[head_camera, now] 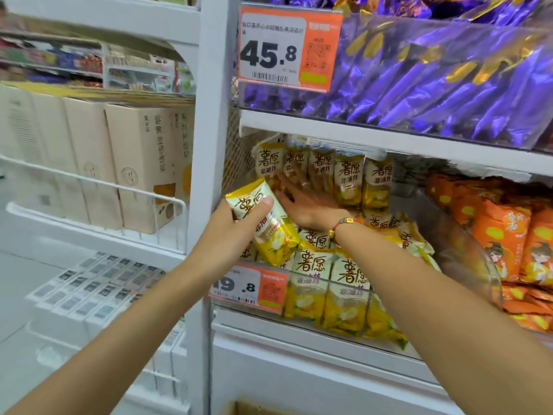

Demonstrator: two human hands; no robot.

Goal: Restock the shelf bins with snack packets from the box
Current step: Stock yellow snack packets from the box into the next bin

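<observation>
My left hand (236, 223) grips a yellow and white snack packet (269, 229) at the left end of the clear shelf bin (466, 250). The packet is tilted, its lower end over the packets lying in the bin. My right hand (308, 202) reaches into the bin with fingers straight, pressing against the upright row of yellow packets (347, 181) at the back. More of the same packets (329, 283) stand along the bin's front wall. A corner of the cardboard box (248, 408) shows at the bottom edge.
Purple packets (434, 85) fill the bin above, behind a 45.8 price tag (287, 49). Orange packets (508, 235) fill the bin to the right. A white upright post (206, 145) stands left of the bin; beige cartons (134, 163) sit behind a wire rail further left.
</observation>
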